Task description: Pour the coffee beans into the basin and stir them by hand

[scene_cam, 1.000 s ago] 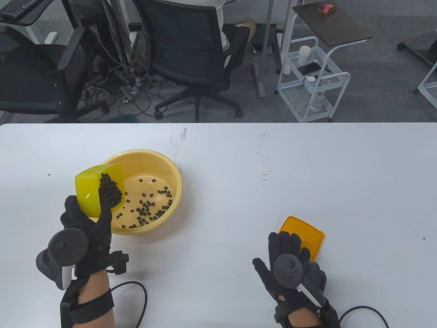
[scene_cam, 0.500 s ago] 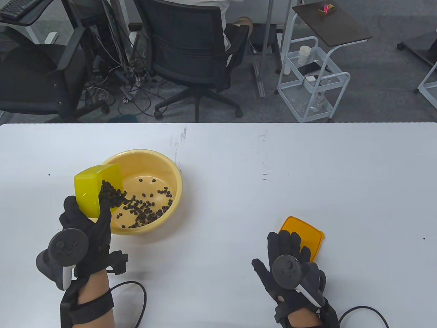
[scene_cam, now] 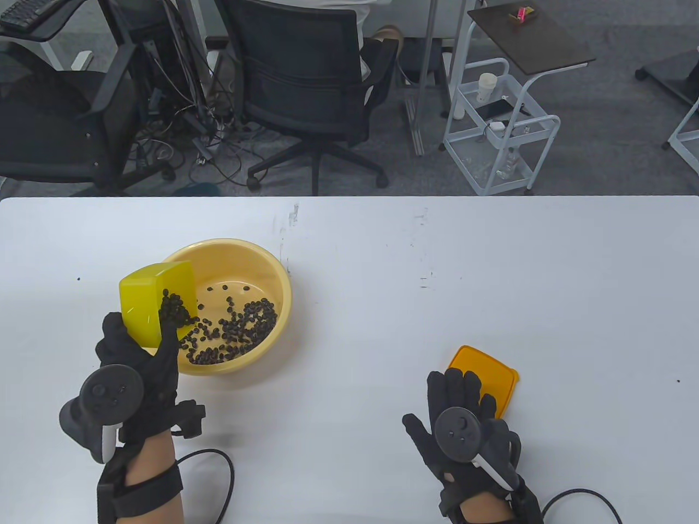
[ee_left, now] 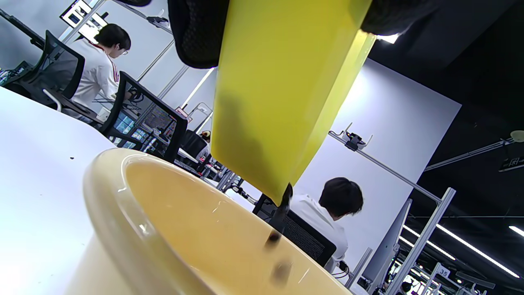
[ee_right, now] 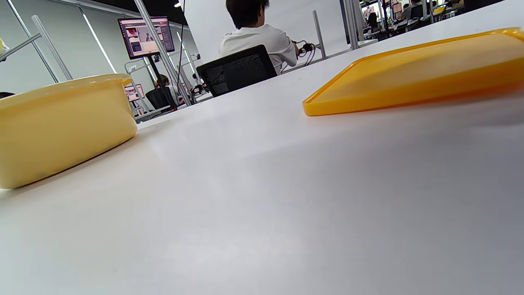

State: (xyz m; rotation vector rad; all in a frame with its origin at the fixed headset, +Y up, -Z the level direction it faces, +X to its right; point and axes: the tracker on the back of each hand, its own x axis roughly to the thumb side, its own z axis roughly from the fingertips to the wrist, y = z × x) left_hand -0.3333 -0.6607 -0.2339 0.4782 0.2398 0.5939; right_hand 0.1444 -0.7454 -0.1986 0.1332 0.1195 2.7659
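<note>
Your left hand [scene_cam: 139, 365] grips the yellow container [scene_cam: 155, 305] tipped over the basin's [scene_cam: 276, 270] rim so coffee beans [scene_cam: 235, 330] land inside — your right hand [scene_cam: 464, 423] rests flat, fingers straight, pinning the orange lid [scene_cam: 491, 376] near the tabletop's [scene_cam: 491, 262] near edge.

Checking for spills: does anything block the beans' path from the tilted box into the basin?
Nothing visible does. The left hand tilts the box over the basin rim, and beans fall straight in.

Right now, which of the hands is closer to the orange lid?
The right hand. Its fingertips lie on the near edge of the orange lid. The left hand is far off across the table, tipping the yellow container over the basin.
</note>
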